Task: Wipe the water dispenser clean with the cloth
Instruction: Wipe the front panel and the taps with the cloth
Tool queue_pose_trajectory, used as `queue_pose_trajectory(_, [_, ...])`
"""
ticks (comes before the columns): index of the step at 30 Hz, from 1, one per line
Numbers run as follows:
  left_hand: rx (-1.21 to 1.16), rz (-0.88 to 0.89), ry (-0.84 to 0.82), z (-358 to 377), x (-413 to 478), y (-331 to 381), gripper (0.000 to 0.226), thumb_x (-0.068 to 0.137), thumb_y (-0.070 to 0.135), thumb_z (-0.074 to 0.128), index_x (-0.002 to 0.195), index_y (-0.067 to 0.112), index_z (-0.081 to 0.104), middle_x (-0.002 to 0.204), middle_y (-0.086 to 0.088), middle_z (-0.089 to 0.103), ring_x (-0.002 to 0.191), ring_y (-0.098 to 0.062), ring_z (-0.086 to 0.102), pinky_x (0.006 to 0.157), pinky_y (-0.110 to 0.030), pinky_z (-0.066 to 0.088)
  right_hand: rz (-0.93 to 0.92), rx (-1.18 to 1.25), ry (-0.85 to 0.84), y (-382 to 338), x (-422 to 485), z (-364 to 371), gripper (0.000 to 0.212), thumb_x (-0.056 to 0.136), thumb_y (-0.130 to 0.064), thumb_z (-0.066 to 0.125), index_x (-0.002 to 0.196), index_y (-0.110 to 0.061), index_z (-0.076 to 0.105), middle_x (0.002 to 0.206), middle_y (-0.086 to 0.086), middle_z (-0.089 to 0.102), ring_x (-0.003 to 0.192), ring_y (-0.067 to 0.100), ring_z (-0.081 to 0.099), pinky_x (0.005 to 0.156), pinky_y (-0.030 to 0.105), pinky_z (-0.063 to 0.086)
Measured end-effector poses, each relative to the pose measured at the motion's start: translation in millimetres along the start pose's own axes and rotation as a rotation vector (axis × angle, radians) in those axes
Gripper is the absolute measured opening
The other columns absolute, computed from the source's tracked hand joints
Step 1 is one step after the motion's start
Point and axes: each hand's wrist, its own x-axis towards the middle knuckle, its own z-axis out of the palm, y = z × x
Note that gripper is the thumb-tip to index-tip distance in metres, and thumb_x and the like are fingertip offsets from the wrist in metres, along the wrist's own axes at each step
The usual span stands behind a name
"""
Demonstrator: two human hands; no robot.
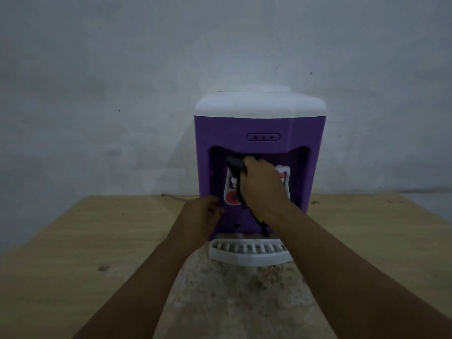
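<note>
The purple water dispenser (pixel 259 133) stands on the wooden tabletop (pixel 73 241); in its tap recess the right hand (pixel 263 183) has its fingers clenched around a dark cloth (pixel 236 165), while the left hand (pixel 204 209), fingers curled, touches the lower front edge

Plastic, cloth and worn wood grain under my hands.

The water dispenser (pixel 259 128) looked like moulded plastic, its purple body matt and faintly textured, its white lid (pixel 260 105) smooth with a soft sheen. The drip tray (pixel 247 253) was pale slotted plastic, dull in finish. The cloth (pixel 236 163) I gripped in my right hand (pixel 263 184) seemed a dark grey, soft matt fabric, hanging limp. The table (pixel 85 241) showed a light wood-grain surface, smooth at the sides but worn rough and blotchy before the tray. The wall (pixel 122 81) behind was matt plaster, mottled and scuffed.
</note>
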Motion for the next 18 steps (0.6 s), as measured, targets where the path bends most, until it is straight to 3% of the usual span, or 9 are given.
queue_pose_trajectory(5, [0.000, 0.092, 0.123, -7, 22, 6, 0.017, 0.091, 0.020, 0.066, 0.102, 0.010, 0.072, 0.091, -0.005, 0.075, 0.078, -0.015, 0.069, 0.072, -0.031, 0.055, -0.015, 0.050, -0.055, 3, 1, -3, 0.011, 0.093, -0.006, 0.045, 0.093, -0.004, 0.056, 0.087, 0.010, 0.053, 0.071, 0.020, 0.049, 0.059, 0.031, 0.037])
queue_pose_trajectory(8, [0.035, 0.102, 0.108, -8, 28, 5, 0.022, 0.090, 0.025, 0.063, 0.100, 0.009, 0.074, 0.090, -0.007, 0.076, 0.079, -0.021, 0.070, 0.070, -0.034, 0.056, 0.023, 0.026, -0.071, -2, 5, -4, 0.016, 0.094, -0.005, 0.046, 0.080, -0.012, 0.044, 0.086, 0.014, 0.055, 0.064, 0.017, 0.044, 0.051, 0.024, 0.025])
queue_pose_trajectory(11, [0.025, 0.084, 0.065, -9, 35, 7, 0.017, 0.087, 0.013, 0.061, 0.093, 0.008, 0.076, 0.087, -0.008, 0.075, 0.075, -0.022, 0.068, 0.067, -0.034, 0.055, -0.046, -0.011, -0.116, -7, 4, -3, 0.004, 0.090, -0.006, 0.053, 0.092, -0.005, 0.055, 0.100, 0.016, 0.054, 0.077, 0.024, 0.049, 0.061, 0.031, 0.037])
queue_pose_trajectory(13, [-0.004, 0.073, 0.035, -10, 43, 9, 0.012, 0.086, 0.007, 0.064, 0.078, 0.009, 0.073, 0.075, -0.005, 0.072, 0.067, -0.016, 0.066, 0.061, -0.028, 0.052, -0.043, 0.009, -0.075, 2, 0, 1, 0.014, 0.090, -0.007, 0.052, 0.101, -0.004, 0.060, 0.098, 0.012, 0.055, 0.077, 0.022, 0.052, 0.066, 0.035, 0.043])
queue_pose_trajectory(14, [-0.012, 0.067, 0.021, -11, 46, 10, 0.018, 0.087, 0.008, 0.066, 0.069, 0.013, 0.068, 0.068, -0.003, 0.070, 0.061, -0.013, 0.066, 0.057, -0.024, 0.050, -0.011, 0.060, -0.039, 5, 0, 1, 0.009, 0.091, -0.007, 0.050, 0.091, -0.005, 0.059, 0.088, 0.009, 0.054, 0.069, 0.016, 0.050, 0.063, 0.031, 0.040])
queue_pose_trajectory(16, [-0.028, 0.049, -0.007, -12, 50, 10, 0.025, 0.089, 0.009, 0.066, 0.066, 0.016, 0.065, 0.065, -0.003, 0.069, 0.056, -0.010, 0.066, 0.050, -0.017, 0.047, 0.047, 0.069, -0.028, 4, 5, -2, 0.026, 0.093, -0.007, 0.049, 0.068, -0.012, 0.043, 0.069, 0.000, 0.044, 0.056, 0.005, 0.036, 0.053, 0.022, 0.029])
queue_pose_trajectory(18, [-0.018, 0.029, -0.019, -12, 51, 9, 0.019, 0.090, 0.005, 0.062, 0.073, 0.006, 0.070, 0.072, -0.008, 0.072, 0.058, -0.013, 0.068, 0.053, -0.027, 0.054, 0.066, 0.090, -0.098, -1, 10, -4, 0.038, 0.094, -0.005, 0.049, 0.061, -0.017, 0.033, 0.065, -0.002, 0.040, 0.055, 0.005, 0.033, 0.047, 0.019, 0.022])
